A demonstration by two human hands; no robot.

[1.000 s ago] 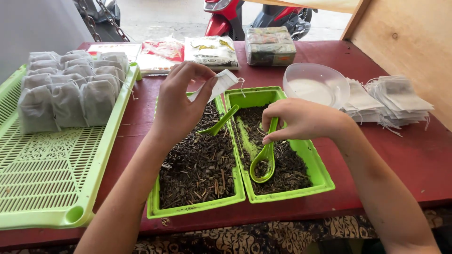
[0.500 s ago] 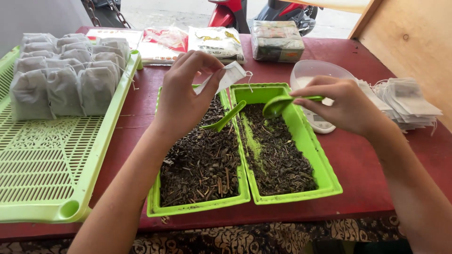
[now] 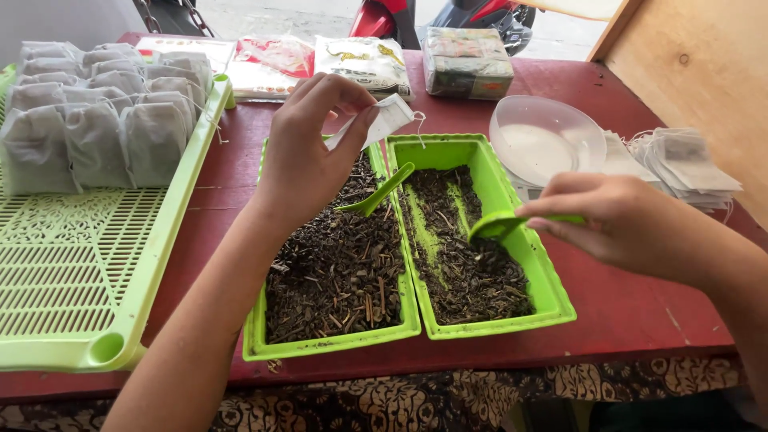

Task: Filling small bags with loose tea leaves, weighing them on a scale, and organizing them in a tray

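My left hand [image 3: 308,152] pinches a small empty white tea bag [image 3: 382,120] above the two green trays. My right hand [image 3: 620,220] holds a green plastic spoon [image 3: 500,226] by its handle, its bowl over the right edge of the right green tray [image 3: 552,300], which holds dark dried tea leaves [image 3: 464,256]. The left green tray [image 3: 336,344] is fuller with the same leaves, and a second green spoon [image 3: 376,194] is stuck in it.
A large light-green slatted tray [image 3: 72,272] at the left carries several filled tea bags [image 3: 96,120]. A clear plastic bowl [image 3: 548,140] and a stack of empty bags [image 3: 680,164] lie at the right. Packets [image 3: 360,64] line the red table's [image 3: 632,312] far edge.
My right hand lifted the spoon from the right tray toward the bowl, then brought it back down toward me over the tray's right edge. The left hand kept holding the bag.
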